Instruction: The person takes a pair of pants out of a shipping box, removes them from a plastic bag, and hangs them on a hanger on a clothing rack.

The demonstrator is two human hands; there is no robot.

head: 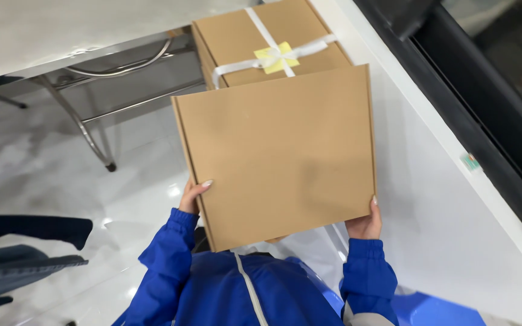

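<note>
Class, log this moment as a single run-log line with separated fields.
left hand: grips plain box left edge | right hand: grips its right corner | beyond: ribbon-tied box with yellow tag

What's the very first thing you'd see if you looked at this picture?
A big plain cardboard box fills the middle, held up by the left hand on its left edge and the right hand at its lower right corner. Just behind it, at the top, sits another cardboard box tied with white ribbon and a yellow bow. Bright blue jacket sleeves show at the bottom.
</note>
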